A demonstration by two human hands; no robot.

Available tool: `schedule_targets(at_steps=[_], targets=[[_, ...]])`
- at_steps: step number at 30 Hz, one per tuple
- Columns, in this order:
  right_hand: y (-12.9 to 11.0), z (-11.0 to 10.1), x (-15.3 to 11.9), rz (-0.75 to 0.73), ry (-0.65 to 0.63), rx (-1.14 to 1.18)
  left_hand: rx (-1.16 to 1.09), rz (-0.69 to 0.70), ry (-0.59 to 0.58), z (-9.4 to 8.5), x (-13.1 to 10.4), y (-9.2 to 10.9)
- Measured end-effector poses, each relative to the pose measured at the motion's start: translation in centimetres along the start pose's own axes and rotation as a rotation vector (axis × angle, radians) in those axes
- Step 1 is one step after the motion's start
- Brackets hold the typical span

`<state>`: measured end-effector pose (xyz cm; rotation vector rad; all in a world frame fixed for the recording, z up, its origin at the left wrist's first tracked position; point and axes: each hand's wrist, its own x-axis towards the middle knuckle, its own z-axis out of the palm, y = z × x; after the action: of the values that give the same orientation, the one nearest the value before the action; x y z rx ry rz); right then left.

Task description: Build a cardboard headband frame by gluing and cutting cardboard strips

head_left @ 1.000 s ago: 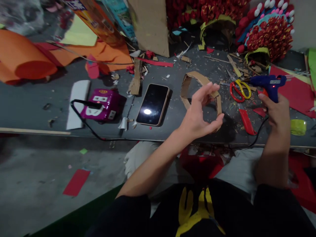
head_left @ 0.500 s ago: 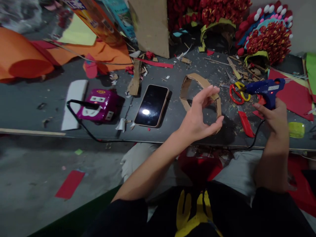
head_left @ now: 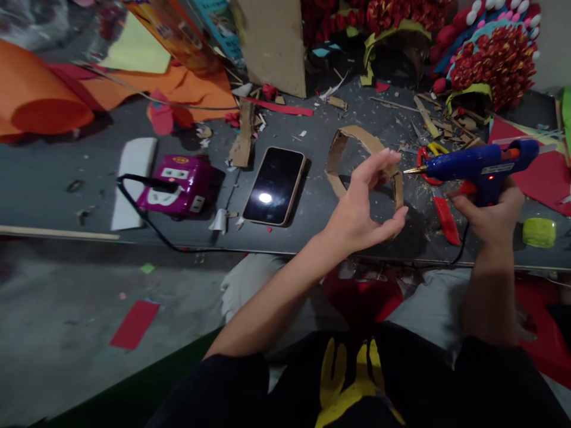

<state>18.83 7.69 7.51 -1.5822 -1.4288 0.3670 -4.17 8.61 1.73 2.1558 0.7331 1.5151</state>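
Observation:
A bent cardboard ring (head_left: 338,156) stands on its edge on the dark table, its near right part gripped between the thumb and fingers of my left hand (head_left: 363,205). My right hand (head_left: 493,217) is wrapped round the handle of a blue glue gun (head_left: 479,163), which has a small lit red light. The gun's metal nozzle points left and is close to the ring's right side; whether they touch I cannot tell. Behind and below the gun lie scissors (head_left: 426,159) with red and yellow handles, partly hidden, and a red-handled cutter (head_left: 446,220).
Left of the ring lies a phone (head_left: 275,185). Farther left is a purple power socket box (head_left: 181,199) with a black cable plugged in. Cardboard scraps (head_left: 243,134) litter the table. Red flower-covered decorations (head_left: 493,74) stand at the back, and a yellow-green tape roll (head_left: 539,232) is at right.
My right hand has brought the glue gun nearer and left, so its nozzle is now close to the cardboard ring. My left hand keeps its grip on the ring almost unmoved.

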Motion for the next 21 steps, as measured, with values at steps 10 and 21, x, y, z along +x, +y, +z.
schedule_targets(at_steps=[10,21], targets=[[0.12,0.29,-0.33,-0.069,-0.022,-0.013,-0.021,-0.009,0.003,0.04,0.04,0.18],[0.01,0.14,-0.41,-0.154,0.039,-0.102,-0.022,-0.015,-0.008,-0.06,0.14,0.31]])
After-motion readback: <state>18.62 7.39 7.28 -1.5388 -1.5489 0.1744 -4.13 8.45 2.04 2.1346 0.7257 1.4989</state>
